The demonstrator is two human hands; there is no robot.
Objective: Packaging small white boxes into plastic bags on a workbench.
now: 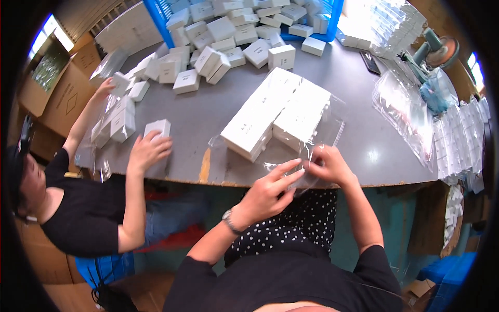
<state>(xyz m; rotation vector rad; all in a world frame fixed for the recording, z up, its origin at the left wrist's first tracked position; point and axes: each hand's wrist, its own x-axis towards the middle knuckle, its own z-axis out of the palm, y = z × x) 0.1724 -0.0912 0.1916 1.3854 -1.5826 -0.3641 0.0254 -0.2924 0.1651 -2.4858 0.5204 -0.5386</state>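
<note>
Clear plastic bag holds two white box stacks; left hand and right hand pinch its open end at counter edge, unsealed; loose boxes beyond unpacked.

I see two long white box packs lying side by side, flat, w/ a clear plastic bag around them. The bag's open end is crinkled at the near tabletop edge.
</note>
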